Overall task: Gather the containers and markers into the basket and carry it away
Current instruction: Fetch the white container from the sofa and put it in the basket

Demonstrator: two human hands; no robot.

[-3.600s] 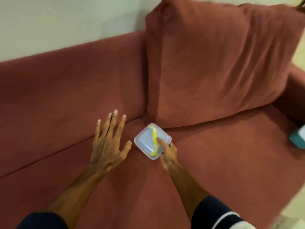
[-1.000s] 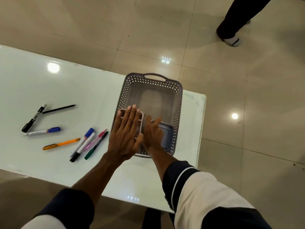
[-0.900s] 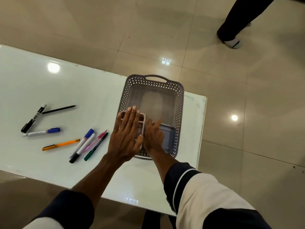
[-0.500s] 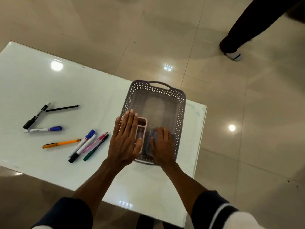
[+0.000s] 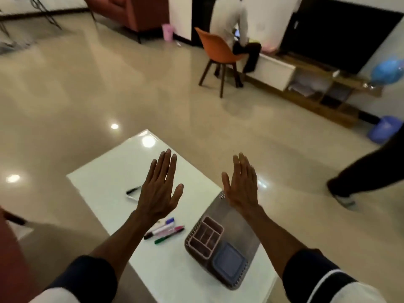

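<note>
A grey perforated basket (image 5: 238, 224) stands on the white table (image 5: 105, 178) near its right edge. Inside it lie a pink divided container (image 5: 205, 237) and a blue lidded container (image 5: 229, 261). Several markers (image 5: 166, 230) lie on the table left of the basket, and a black pen (image 5: 133, 190) lies farther back. My left hand (image 5: 159, 189) and my right hand (image 5: 242, 182) are raised above the table with straight fingers, backs toward me, holding nothing. My left forearm hides some of the markers.
A person sits on an orange chair (image 5: 218, 51) at the back. Another person's leg (image 5: 360, 173) stands on the floor at the right. A low wooden shelf (image 5: 323, 95) runs along the far wall. A red sofa (image 5: 131, 12) is at the back left.
Both hands have lifted out of the basket, leaving the two containers in it. The view has tilted up from the table to the room.
</note>
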